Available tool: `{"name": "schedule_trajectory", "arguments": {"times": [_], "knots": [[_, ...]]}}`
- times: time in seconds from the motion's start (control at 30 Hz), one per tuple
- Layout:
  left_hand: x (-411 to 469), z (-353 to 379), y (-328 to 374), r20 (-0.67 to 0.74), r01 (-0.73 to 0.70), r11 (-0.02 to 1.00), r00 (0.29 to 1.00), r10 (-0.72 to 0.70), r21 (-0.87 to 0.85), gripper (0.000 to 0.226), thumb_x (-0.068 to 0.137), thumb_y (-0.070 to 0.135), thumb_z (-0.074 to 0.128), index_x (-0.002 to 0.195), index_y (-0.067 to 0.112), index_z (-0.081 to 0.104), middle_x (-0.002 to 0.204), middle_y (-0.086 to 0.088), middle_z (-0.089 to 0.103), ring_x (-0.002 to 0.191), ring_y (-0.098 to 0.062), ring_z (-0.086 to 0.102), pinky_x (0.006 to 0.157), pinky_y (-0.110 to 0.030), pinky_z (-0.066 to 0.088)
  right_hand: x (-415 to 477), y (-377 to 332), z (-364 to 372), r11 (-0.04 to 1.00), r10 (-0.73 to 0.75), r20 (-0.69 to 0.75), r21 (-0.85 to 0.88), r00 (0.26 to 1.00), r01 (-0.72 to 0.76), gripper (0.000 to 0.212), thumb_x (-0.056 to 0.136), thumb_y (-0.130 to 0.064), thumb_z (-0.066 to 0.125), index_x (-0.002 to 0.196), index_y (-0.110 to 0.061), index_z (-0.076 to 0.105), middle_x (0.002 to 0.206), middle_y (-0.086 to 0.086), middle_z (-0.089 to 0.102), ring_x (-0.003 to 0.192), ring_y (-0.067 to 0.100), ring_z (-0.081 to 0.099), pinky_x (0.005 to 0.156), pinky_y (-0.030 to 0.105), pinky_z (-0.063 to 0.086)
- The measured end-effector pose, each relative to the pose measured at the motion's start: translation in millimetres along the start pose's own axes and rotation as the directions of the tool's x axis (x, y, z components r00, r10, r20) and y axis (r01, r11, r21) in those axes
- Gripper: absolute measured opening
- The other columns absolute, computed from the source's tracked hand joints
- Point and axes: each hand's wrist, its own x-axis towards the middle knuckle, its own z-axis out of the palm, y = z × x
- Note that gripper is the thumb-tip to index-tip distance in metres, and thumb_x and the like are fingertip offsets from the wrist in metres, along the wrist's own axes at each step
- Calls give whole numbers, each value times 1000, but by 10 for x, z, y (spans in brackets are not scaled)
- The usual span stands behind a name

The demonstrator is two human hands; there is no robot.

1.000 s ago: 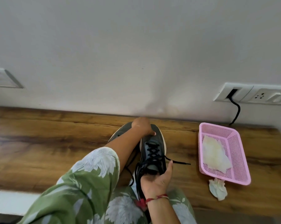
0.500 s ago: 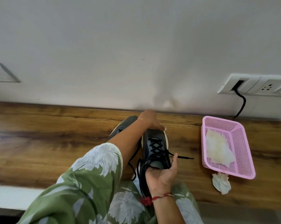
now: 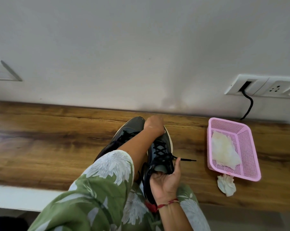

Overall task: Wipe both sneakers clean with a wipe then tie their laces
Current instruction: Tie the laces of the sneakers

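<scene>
Dark sneaker (image 3: pixel 158 144) in right hand (image 3: pixel 165 182)

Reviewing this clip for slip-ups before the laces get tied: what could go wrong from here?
The loose lace end juts out over the table; shifting the sneaker, which the right hand grips at the heel, might snag it. The crumpled wipe lies by the table's front edge, outside the pink basket; a brush could knock it off.

Soft, even daylight, faint shadows, slight motion blur, wide-angle bending at edges.
</scene>
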Motion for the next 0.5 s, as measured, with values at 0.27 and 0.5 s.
{"name": "schedule_trajectory", "arguments": {"times": [0.27,0.5], "knots": [[33,14,-37,12,-11,998,1000,11,-64,47,86,40,67,115,5,57,118,-9,61,109,-26,59,86,-33,49,-108,6,-90,996,45,-71,-69,996,-50,71,71,-54,66,119,-2,59,82,11,59,78,20,56,92,32,42],[8,34,-16,49,-11,996,999,15,-88,49,84,37,71,117,4,57,120,-11,61,110,-28,58,87,-35,49,-113,3,-93,996,79,-29,-34,996,-80,54,81,-30,60,127,-3,54,120,17,60,112,27,57,109,42,33]]}}
